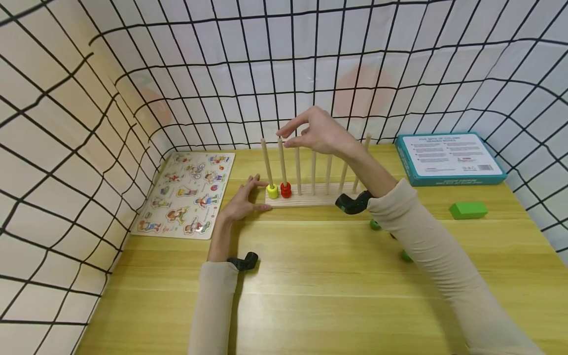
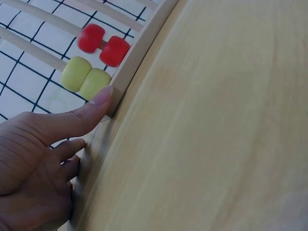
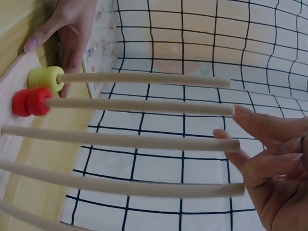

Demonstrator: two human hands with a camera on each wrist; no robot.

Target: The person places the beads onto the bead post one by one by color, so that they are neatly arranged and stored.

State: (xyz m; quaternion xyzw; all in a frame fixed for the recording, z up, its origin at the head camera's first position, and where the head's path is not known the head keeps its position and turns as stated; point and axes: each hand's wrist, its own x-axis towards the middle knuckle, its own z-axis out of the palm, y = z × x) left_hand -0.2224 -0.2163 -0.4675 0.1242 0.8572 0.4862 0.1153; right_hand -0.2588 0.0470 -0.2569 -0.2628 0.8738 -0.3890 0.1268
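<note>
A wooden bead stand with several upright rods stands across the middle of the table. Two yellow beads sit at the base of its leftmost rod, and two red beads are on the second rod. My left hand grips the stand's left end, thumb at the front corner and fingers round the far side. At the top of the second rod is my right hand, thumb and index finger apart with nothing between them. In the right wrist view, a fingertip meets that rod's end.
Green beads lie beside the right forearm, partly hidden by it. Farther right are a green block and a blue box. A picture puzzle board lies left of the stand. Black-and-white grid cloth walls the table's back and sides.
</note>
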